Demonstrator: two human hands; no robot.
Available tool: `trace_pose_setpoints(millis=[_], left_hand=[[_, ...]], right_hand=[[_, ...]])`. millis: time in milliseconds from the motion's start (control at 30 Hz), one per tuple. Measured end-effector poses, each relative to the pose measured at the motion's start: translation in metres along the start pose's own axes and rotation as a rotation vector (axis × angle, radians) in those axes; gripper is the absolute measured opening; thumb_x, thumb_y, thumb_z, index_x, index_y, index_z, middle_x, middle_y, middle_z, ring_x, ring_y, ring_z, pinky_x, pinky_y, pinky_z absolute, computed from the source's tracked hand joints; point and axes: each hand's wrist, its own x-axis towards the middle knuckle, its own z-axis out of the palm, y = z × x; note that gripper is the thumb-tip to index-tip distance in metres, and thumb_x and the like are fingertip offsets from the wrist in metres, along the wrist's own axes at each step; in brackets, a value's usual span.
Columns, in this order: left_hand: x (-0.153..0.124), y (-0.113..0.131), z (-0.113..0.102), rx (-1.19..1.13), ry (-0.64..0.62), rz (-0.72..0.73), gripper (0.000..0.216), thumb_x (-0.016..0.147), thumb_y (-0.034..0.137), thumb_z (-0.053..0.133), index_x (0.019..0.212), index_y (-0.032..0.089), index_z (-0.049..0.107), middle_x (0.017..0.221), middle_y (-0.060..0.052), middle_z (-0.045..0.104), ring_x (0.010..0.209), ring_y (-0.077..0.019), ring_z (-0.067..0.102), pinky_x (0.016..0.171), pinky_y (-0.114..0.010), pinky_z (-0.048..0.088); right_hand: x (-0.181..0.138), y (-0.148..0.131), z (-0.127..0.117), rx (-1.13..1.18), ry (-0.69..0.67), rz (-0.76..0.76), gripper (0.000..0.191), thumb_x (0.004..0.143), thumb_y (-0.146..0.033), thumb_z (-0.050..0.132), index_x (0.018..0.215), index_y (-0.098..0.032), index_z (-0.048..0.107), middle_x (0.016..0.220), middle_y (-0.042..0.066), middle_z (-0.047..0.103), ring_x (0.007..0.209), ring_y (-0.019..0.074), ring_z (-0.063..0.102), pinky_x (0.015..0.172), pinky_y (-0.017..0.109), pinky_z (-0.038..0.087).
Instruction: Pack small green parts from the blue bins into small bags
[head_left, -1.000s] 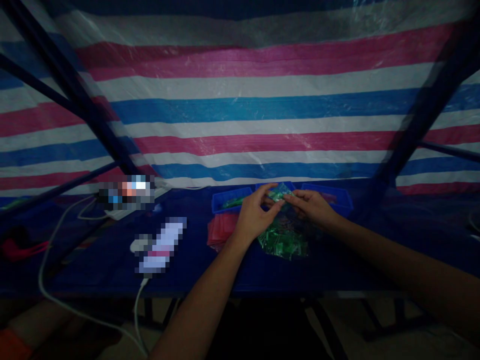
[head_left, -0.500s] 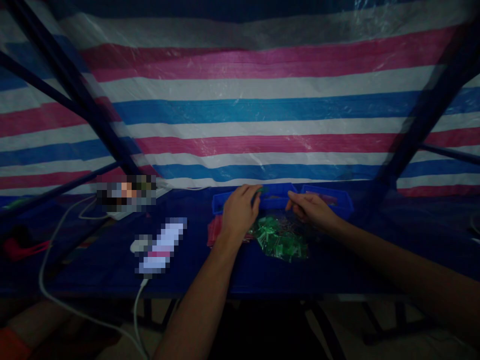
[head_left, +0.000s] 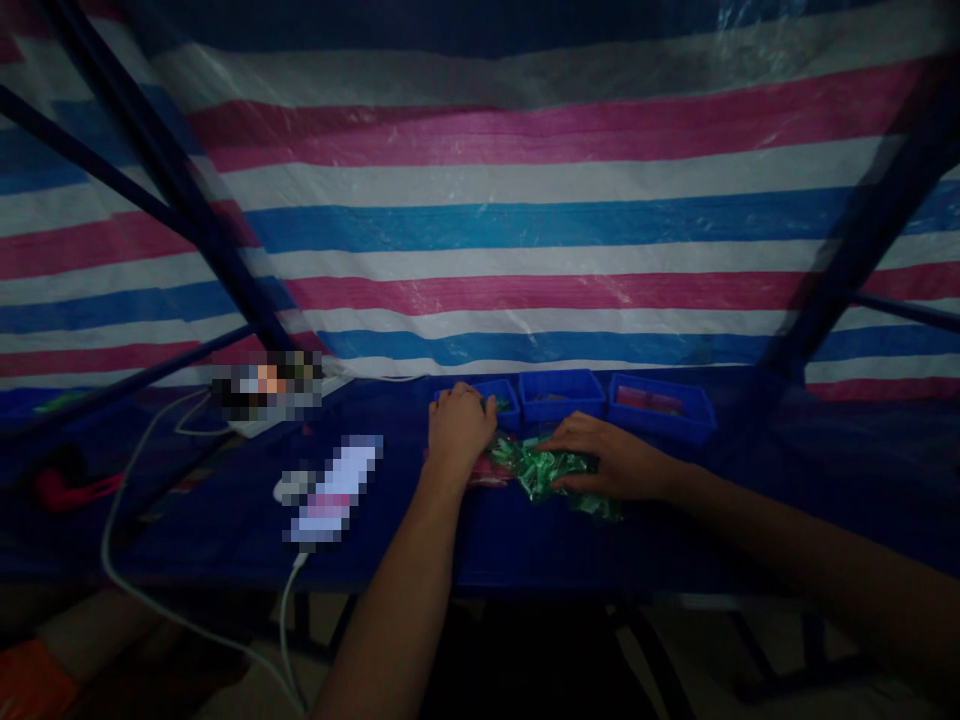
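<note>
A heap of small green packets (head_left: 536, 468) in clear plastic lies on the dark blue table (head_left: 525, 545). My right hand (head_left: 611, 462) rests on top of this heap with its fingers stretched out over it. My left hand (head_left: 457, 428) hovers at the leftmost blue tray (head_left: 501, 392), fingers curled; I cannot make out anything in them. Under its wrist lies a stack of pink-red bags (head_left: 480, 470), mostly hidden.
Three blue trays stand in a row at the back, the middle tray (head_left: 561, 393) and the right tray (head_left: 660, 405) holding something reddish. A white cable (head_left: 150, 590) loops off the table's left side. A striped tarpaulin (head_left: 525, 220) hangs behind, with dark poles (head_left: 187, 210) crossing it.
Both hands parted from the green packet held between them. My left hand reached to the leftmost tray; my right hand dropped flat onto the green heap.
</note>
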Motion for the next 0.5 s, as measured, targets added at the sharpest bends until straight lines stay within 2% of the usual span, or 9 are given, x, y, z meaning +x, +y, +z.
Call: trace_pose_setpoints(millis=[133, 200, 267, 333, 400, 500], left_hand=[[-0.001, 0.006, -0.007, -0.030, 0.057, 0.013, 0.025, 0.095, 0.037, 0.062, 0.094, 0.016, 0.077, 0.115, -0.017, 0.068, 0.108, -0.0344, 0.061, 0.097, -0.054, 0.049], [-0.002, 0.014, -0.014, -0.072, 0.144, 0.101, 0.025, 0.097, 0.035, 0.061, 0.107, 0.018, 0.075, 0.128, -0.016, 0.065, 0.121, -0.0363, 0.056, 0.103, -0.057, 0.045], [-0.004, 0.026, -0.020, -0.177, 0.194, 0.240, 0.027, 0.101, 0.034, 0.056, 0.118, 0.020, 0.071, 0.130, -0.012, 0.065, 0.131, -0.0330, 0.051, 0.111, -0.056, 0.041], [-0.007, 0.039, -0.023, -0.320, 0.136, 0.388, 0.027, 0.103, 0.033, 0.054, 0.121, 0.021, 0.069, 0.123, -0.010, 0.070, 0.126, -0.0286, 0.056, 0.111, -0.051, 0.044], [-0.011, 0.051, -0.021, -0.458, 0.033, 0.469, 0.032, 0.103, 0.034, 0.056, 0.132, 0.022, 0.063, 0.125, -0.008, 0.071, 0.120, -0.0252, 0.063, 0.109, -0.047, 0.049], [-0.015, 0.062, -0.013, -0.605, -0.064, 0.477, 0.039, 0.102, 0.031, 0.058, 0.141, 0.024, 0.056, 0.123, -0.006, 0.074, 0.114, -0.0228, 0.069, 0.103, -0.044, 0.055]], right_hand=[[-0.002, 0.008, 0.002, 0.067, 0.116, 0.138, 0.051, 0.087, -0.038, 0.078, 0.136, -0.030, 0.065, 0.121, 0.008, 0.072, 0.112, 0.0298, 0.066, 0.101, 0.048, 0.050], [-0.002, 0.012, 0.002, 0.164, 0.215, 0.237, 0.052, 0.086, -0.037, 0.079, 0.135, -0.032, 0.065, 0.123, 0.007, 0.073, 0.111, 0.0285, 0.068, 0.102, 0.048, 0.051], [-0.001, 0.016, 0.003, 0.325, 0.316, 0.326, 0.054, 0.085, -0.038, 0.079, 0.136, -0.031, 0.062, 0.116, 0.005, 0.074, 0.105, 0.0262, 0.071, 0.097, 0.045, 0.054], [0.000, 0.020, 0.001, 0.499, 0.410, 0.387, 0.056, 0.082, -0.038, 0.082, 0.133, -0.028, 0.061, 0.108, 0.005, 0.075, 0.098, 0.0241, 0.072, 0.089, 0.041, 0.058], [0.001, 0.024, -0.002, 0.611, 0.484, 0.420, 0.054, 0.078, -0.038, 0.085, 0.126, -0.025, 0.063, 0.105, 0.005, 0.076, 0.095, 0.0228, 0.073, 0.085, 0.037, 0.059], [0.001, 0.028, -0.005, 0.643, 0.567, 0.421, 0.049, 0.073, -0.037, 0.089, 0.114, -0.023, 0.067, 0.106, 0.006, 0.077, 0.096, 0.0223, 0.074, 0.089, 0.037, 0.058]])
